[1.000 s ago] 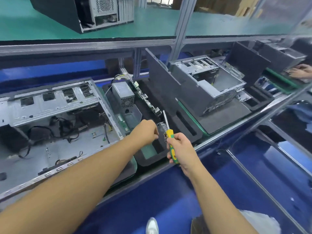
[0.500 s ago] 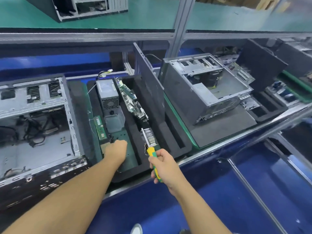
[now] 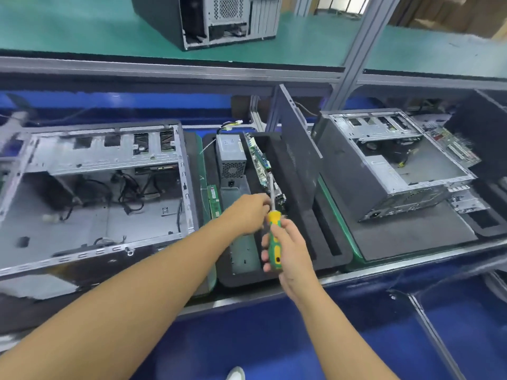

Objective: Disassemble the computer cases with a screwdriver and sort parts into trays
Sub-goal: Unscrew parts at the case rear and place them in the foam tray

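Note:
My right hand (image 3: pixel 295 250) grips the yellow-green handle of a screwdriver (image 3: pixel 274 242), its shaft pointing up and away over the black foam tray (image 3: pixel 247 281). My left hand (image 3: pixel 247 212) hovers over the tray with fingers curled against the shaft's lower end; what they pinch is hidden. The tray holds a grey power supply (image 3: pixel 230 157), a green motherboard (image 3: pixel 259 160) on edge, a memory stick (image 3: pixel 214 200) and a flat metal plate (image 3: pixel 244 256). An open, stripped computer case (image 3: pixel 96 193) lies to the left of the tray.
A black side panel (image 3: pixel 299 154) stands upright in the tray's right slot. A second opened case (image 3: pixel 389 165) rests on a black mat to the right. Another case (image 3: pixel 208 17) sits on the green upper shelf, beside a metal post (image 3: pixel 356 50). Blue bins lie below the bench edge.
My left hand has come up out of the tray's lower compartment to the screwdriver shaft. The screwdriver has tilted more upright, and the labelled part seen at its tip is gone from view.

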The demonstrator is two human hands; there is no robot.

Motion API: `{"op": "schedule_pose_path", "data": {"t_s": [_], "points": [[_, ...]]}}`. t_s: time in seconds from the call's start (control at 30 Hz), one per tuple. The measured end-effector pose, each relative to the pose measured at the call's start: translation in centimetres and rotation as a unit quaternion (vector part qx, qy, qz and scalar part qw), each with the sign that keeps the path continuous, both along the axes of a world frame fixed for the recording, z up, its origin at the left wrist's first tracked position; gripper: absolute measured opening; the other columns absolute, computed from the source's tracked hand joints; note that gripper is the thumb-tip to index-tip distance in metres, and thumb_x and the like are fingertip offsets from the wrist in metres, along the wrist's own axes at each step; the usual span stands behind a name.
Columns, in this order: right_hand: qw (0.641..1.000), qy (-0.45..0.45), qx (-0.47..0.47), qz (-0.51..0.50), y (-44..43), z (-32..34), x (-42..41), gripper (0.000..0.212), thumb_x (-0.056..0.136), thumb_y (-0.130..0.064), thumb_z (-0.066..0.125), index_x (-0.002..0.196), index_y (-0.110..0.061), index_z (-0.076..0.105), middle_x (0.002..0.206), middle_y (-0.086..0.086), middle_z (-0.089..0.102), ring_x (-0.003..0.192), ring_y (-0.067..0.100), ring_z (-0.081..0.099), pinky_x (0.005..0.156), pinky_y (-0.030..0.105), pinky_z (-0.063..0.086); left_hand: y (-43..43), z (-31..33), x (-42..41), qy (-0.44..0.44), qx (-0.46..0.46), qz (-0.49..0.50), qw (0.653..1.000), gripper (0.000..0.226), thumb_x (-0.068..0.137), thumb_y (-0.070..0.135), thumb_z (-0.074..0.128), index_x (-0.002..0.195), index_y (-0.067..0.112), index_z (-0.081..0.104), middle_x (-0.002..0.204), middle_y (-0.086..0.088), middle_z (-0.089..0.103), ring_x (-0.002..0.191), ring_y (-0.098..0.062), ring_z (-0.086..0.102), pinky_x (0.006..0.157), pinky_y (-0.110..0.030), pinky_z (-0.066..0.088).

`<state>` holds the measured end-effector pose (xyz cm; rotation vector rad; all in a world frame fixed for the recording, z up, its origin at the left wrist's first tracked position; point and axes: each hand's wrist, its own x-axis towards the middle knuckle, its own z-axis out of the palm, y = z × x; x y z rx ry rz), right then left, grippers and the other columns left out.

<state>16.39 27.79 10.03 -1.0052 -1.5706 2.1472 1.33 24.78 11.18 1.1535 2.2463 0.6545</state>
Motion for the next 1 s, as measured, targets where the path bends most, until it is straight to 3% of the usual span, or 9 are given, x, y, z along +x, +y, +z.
{"op": "schedule_pose_path", "data": {"t_s": [0.07, 0.2, 0.3, 0.5, 0.6, 0.67, 0.77, 0.9, 1.0], "points": [[1.0, 0.024, 0.001, 0.005, -2.1, 0.9, -1.0, 0.018, 0.1, -0.028, 0.05, 0.089, -0.032, 0.063, 0.069, 0.002, 0.058, 0.049, 0.014, 0.049, 0.039, 0.023, 0.034, -2.3, 2.6, -0.7, 0.022, 0.054, -0.01, 0.998, 0.025, 0.103, 0.017, 0.041, 0.117, 0.019, 0.062, 0.106, -0.006, 0.07, 0.094, -0.025, 0.066, 0.082, -0.038, 0.053], [0.998, 0.049, -0.018, 0.02, -7.4, 2.1, -3.1, 0.016, 0.092, -0.034, 0.051, 0.08, -0.034, 0.062, 0.065, 0.001, 0.056, 0.046, 0.014, 0.046, 0.038, 0.02, 0.029, -10.0, 4.6, -3.8, 0.065, 0.069, -0.047, 0.994, 0.026, 0.101, 0.012, 0.042, 0.116, 0.017, 0.063, 0.1, 0.006, 0.07, 0.081, -0.003, 0.06, 0.071, -0.008, 0.043], [0.997, 0.067, -0.042, 0.018, -11.5, 1.9, -4.5, 0.011, 0.093, -0.034, 0.052, 0.089, -0.025, 0.057, 0.066, 0.002, 0.054, 0.046, 0.015, 0.044, 0.038, 0.021, 0.03, -17.0, 3.8, -6.8, 0.086, 0.028, -0.043, 0.995, 0.029, 0.096, 0.01, 0.047, 0.12, 0.017, 0.063, 0.117, 0.003, 0.069, 0.107, -0.016, 0.063, 0.094, -0.029, 0.047], [0.993, 0.089, -0.074, 0.005, -19.1, 0.1, -5.7, 0.01, 0.1, -0.028, 0.045, 0.098, -0.021, 0.051, 0.072, 0.006, 0.056, 0.05, 0.018, 0.047, 0.04, 0.024, 0.034, -29.8, 1.2, -12.1, 0.05, -0.118, -0.044, 0.991, 0.052, 0.091, 0.041, 0.062, 0.14, 0.028, 0.047, 0.14, 0.009, 0.048, 0.128, -0.014, 0.048, 0.102, -0.028, 0.036], [0.995, 0.083, -0.049, 0.02, -22.7, -1.1, -5.5, 0.005, 0.094, -0.03, 0.049, 0.092, -0.029, 0.054, 0.077, 0.007, 0.06, 0.055, 0.022, 0.053, 0.045, 0.029, 0.043, -33.3, 0.1, -13.7, 0.037, -0.218, -0.079, 0.972, 0.057, 0.081, 0.05, 0.072, 0.131, 0.035, 0.048, 0.131, 0.012, 0.055, 0.111, -0.012, 0.057, 0.098, -0.031, 0.044], [0.997, 0.053, -0.039, 0.038, -25.0, -2.1, -5.0, 0.007, 0.09, -0.03, 0.051, 0.096, -0.026, 0.05, 0.081, 0.007, 0.061, 0.057, 0.023, 0.055, 0.048, 0.032, 0.047, -34.2, -0.7, -14.4, 0.055, -0.251, -0.087, 0.963, 0.066, 0.079, 0.047, 0.076, 0.134, 0.023, 0.048, 0.125, 0.005, 0.061, 0.103, -0.017, 0.062, 0.093, -0.039, 0.051], [0.997, -0.027, -0.027, 0.071, -28.3, -3.9, -3.8, 0.021, 0.085, -0.028, 0.05, 0.103, -0.018, 0.044, 0.08, 0.004, 0.061, 0.054, 0.02, 0.053, 0.047, 0.03, 0.046, -34.2, -1.5, -14.7, 0.037, -0.247, -0.061, 0.966, 0.047, 0.083, 0.032, 0.075, 0.121, 0.011, 0.057, 0.096, -0.004, 0.07, 0.074, -0.02, 0.071, 0.068, -0.037, 0.062], [0.974, -0.165, 0.048, 0.15, -32.0, -6.1, -2.6, 0.011, 0.091, -0.027, 0.046, 0.101, -0.022, 0.048, 0.068, -0.005, 0.055, 0.047, 0.014, 0.044, 0.043, 0.024, 0.035, -34.3, -2.0, -14.5, 0.103, -0.234, -0.064, 0.965, 0.023, 0.082, 0.025, 0.069, 0.091, 0.004, 0.061, 0.071, -0.006, 0.068, 0.052, -0.017, 0.059, 0.049, -0.029, 0.045], [0.964, -0.191, 0.067, 0.173, -33.9, -6.7, -3.0, 0.014, 0.094, -0.028, 0.045, 0.102, -0.031, 0.056, 0.063, -0.007, 0.053, 0.045, 0.013, 0.043, 0.042, 0.022, 0.034, -34.4, -2.2, -14.4, 0.094, -0.22, -0.062, 0.969, 0.014, 0.082, 0.022, 0.069, 0.076, 0.014, 0.06, 0.063, 0.004, 0.07, 0.048, -0.01, 0.061, 0.044, -0.023, 0.043]]}}
